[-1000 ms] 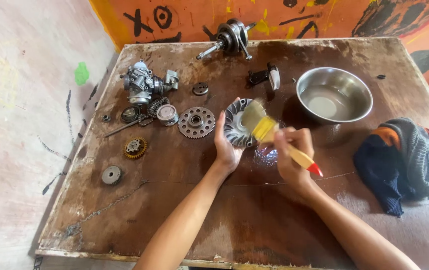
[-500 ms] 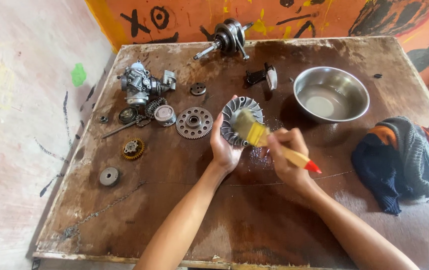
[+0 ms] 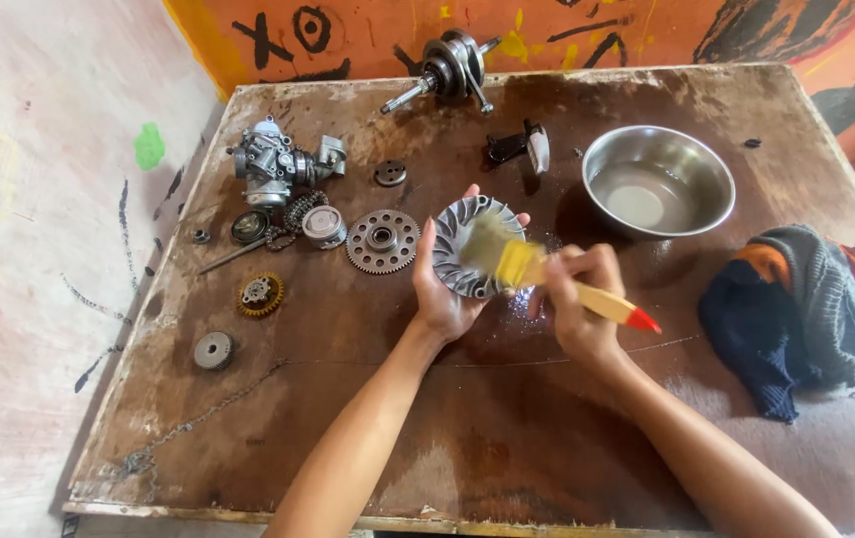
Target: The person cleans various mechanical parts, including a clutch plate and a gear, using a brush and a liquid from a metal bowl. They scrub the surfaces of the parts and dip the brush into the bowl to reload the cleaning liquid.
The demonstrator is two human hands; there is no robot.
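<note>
Head view: on the stained wooden table point(image 3: 507, 438), a steel bowl point(image 3: 659, 180) sits far right, a bundled cloth point(image 3: 806, 309) at the right edge, a toothed gear point(image 3: 383, 241) and carburettor point(image 3: 273, 164) to the left — none blocking the hands. The left hand point(image 3: 444, 289) cups a finned metal disc point(image 3: 462, 249) at table centre, fingers curled round its rim, face tilted up. The right hand point(image 3: 577, 299) is closed on a paintbrush point(image 3: 557, 284) — long axis left-right, bristles on the disc, red handle tip pointing right.

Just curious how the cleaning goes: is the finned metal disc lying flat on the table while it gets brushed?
No, the left hand holds the finned disc up off the table.
</note>
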